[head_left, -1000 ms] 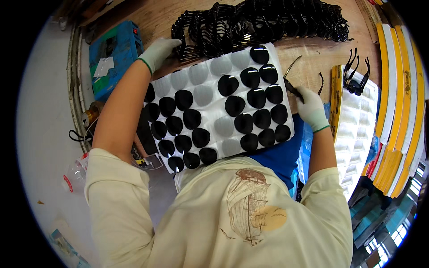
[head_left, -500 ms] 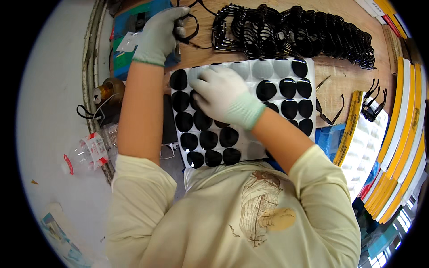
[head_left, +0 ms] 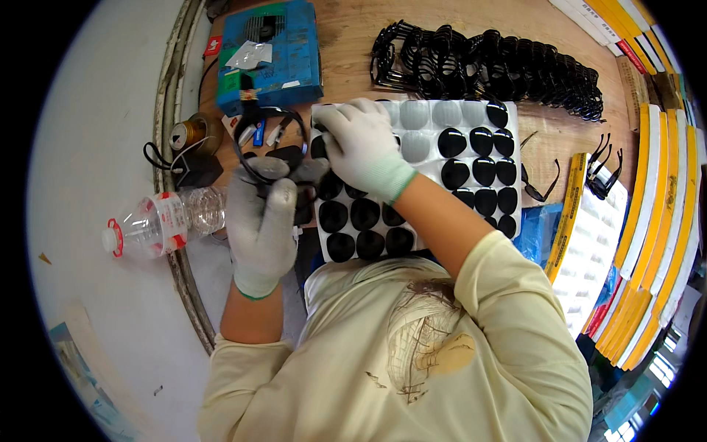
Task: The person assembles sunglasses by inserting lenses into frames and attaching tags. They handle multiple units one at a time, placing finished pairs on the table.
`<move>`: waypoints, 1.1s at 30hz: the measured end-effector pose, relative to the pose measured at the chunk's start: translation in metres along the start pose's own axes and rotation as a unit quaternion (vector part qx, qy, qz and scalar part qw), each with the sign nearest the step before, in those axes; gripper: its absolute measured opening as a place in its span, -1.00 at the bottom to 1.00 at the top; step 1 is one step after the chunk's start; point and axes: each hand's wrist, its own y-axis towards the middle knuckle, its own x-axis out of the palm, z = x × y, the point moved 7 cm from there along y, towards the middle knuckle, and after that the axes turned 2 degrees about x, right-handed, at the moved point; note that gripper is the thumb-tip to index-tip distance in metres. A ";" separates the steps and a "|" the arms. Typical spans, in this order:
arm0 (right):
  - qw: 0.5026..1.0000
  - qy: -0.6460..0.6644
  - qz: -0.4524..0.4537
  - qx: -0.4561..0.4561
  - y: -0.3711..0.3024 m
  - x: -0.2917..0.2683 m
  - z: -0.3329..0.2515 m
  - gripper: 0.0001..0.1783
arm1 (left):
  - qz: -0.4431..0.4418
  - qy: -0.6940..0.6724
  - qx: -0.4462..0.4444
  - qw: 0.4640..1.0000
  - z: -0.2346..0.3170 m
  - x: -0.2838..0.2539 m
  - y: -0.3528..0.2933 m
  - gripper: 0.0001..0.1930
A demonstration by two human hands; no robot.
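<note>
My gloved left hand (head_left: pixel 261 225) grips a black eyeglass frame (head_left: pixel 252 112), its rim standing up above the fingers, left of the lens tray. My gloved right hand (head_left: pixel 362 147) is over the upper left of a white tray (head_left: pixel 420 122) with round pockets. Its fingers are bent down at the pockets, and whether a lens is between them is hidden. Dark sunglass lenses (head_left: pixel 454 173) fill many pockets, while several in the upper middle show bare white.
A long row of black frames (head_left: pixel 493 62) lies behind the tray. A blue box-shaped device (head_left: pixel 269 51) stands at the back left. Left are tape rolls (head_left: pixel 190 134) and a clear plastic bottle (head_left: pixel 166 221). On the right are loose sunglasses (head_left: pixel 541 184) and stacked yellow-edged trays (head_left: pixel 655 221).
My left hand has come down from the far frames toward me, bringing a black frame to the tray's left side. My right hand stays over the tray's upper left.
</note>
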 end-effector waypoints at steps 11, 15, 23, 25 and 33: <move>0.871 0.387 0.035 0.299 -0.165 -0.149 -0.010 -0.34 | -0.149 -0.077 -0.066 0.984 0.001 0.053 -0.068 -0.83; 0.811 0.512 0.111 0.259 -0.184 -0.167 -0.035 -0.37 | -0.233 -0.091 -0.013 0.968 -0.003 0.083 -0.086 -0.67; 0.823 0.523 0.109 0.193 -0.207 -0.191 -0.050 -0.38 | -0.351 -0.024 0.007 0.936 0.011 0.112 -0.105 -0.50; 0.822 0.526 0.104 0.193 -0.209 -0.195 -0.054 -0.43 | -0.397 0.022 0.021 0.917 0.010 0.112 -0.105 -0.55; 0.884 0.448 0.065 0.118 -0.192 -0.210 -0.062 -0.65 | -0.401 0.129 0.121 0.899 0.036 0.121 -0.105 -0.79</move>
